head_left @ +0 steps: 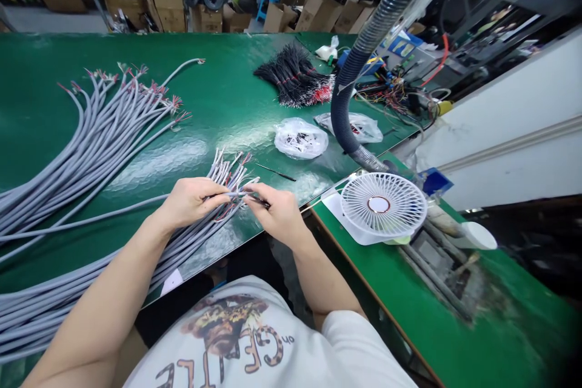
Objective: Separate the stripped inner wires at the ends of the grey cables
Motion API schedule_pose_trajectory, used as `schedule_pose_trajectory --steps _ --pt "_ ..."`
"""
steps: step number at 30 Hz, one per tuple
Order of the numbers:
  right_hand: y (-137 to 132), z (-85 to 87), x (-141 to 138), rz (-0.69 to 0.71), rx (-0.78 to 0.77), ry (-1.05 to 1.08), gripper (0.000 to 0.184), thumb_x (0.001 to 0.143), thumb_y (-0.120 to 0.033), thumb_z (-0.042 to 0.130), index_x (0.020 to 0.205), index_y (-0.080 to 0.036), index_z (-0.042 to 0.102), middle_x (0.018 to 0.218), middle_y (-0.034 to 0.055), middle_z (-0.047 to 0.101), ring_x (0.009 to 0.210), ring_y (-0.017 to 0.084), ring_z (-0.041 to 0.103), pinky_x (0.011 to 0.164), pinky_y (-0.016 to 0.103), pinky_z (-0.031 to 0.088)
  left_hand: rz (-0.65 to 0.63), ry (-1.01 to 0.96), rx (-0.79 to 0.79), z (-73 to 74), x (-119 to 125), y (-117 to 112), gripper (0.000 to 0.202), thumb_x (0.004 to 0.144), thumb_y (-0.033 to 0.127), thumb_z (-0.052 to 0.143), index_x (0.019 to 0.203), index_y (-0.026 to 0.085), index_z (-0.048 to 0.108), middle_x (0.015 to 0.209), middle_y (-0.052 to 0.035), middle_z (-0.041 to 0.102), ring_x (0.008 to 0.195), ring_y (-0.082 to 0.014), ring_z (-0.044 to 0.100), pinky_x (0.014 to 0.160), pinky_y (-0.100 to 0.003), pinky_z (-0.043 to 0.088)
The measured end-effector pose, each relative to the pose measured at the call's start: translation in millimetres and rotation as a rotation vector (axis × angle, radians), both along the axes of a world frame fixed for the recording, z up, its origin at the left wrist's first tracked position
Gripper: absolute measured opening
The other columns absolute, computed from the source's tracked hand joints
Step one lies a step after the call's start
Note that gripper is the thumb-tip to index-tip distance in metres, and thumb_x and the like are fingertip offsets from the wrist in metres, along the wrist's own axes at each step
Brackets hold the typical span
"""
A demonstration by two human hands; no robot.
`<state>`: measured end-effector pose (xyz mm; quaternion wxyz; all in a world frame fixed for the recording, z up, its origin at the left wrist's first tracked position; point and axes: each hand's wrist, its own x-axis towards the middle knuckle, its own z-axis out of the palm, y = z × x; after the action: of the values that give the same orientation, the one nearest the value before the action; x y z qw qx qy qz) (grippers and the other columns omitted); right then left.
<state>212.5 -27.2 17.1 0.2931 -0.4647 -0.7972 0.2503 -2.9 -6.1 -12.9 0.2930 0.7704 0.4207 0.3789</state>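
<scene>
My left hand pinches the end of a grey multi-core cable, with its thin coloured wires showing. My right hand is shut on a thin dark tool, whose tip sits close to that cable end. Under both hands lies a bundle of grey cables with stripped ends. A larger bundle of grey cables fans out on the green mat to the left. A loose black-handled pick lies just beyond my hands.
A bunch of thin black wires and clear plastic bags lie on the green bench. A white desk fan and a ribbed blue hose stand to the right. Cardboard boxes stand behind the bench.
</scene>
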Motion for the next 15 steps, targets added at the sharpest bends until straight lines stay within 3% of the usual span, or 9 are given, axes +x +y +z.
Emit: schedule_pose_trajectory --steps 5,11,15 --pt "11.5 -12.5 -12.4 -0.070 -0.042 0.015 0.019 0.085 -0.035 0.060 0.091 -0.019 0.070 0.080 0.0048 0.071 0.064 0.015 0.059 0.063 0.024 0.042 0.007 0.025 0.019 -0.9 1.2 -0.2 0.016 0.078 0.036 0.067 0.083 0.025 0.078 0.075 -0.0039 0.075 0.065 -0.0165 0.064 0.065 -0.025 0.043" --pt "13.7 -23.7 -18.6 -0.117 -0.090 0.197 0.018 0.082 -0.034 0.062 0.080 -0.017 0.067 0.066 0.0000 0.062 0.057 0.011 0.051 0.057 0.022 0.039 0.010 0.138 0.138 -3.1 0.7 -0.2 0.026 0.085 0.041 0.058 0.086 0.023 0.077 0.078 -0.0051 0.076 0.066 -0.0167 0.066 0.064 -0.024 0.045" --pt "12.3 -26.8 -21.0 -0.116 -0.036 0.290 0.019 0.082 -0.033 0.060 0.076 -0.016 0.065 0.063 -0.0018 0.058 0.053 0.009 0.046 0.055 0.021 0.038 0.016 0.176 0.159 -3.7 0.5 -0.8 0.029 0.088 0.041 0.055 0.088 0.020 0.076 0.080 -0.0046 0.076 0.069 -0.0151 0.067 0.066 -0.023 0.046"
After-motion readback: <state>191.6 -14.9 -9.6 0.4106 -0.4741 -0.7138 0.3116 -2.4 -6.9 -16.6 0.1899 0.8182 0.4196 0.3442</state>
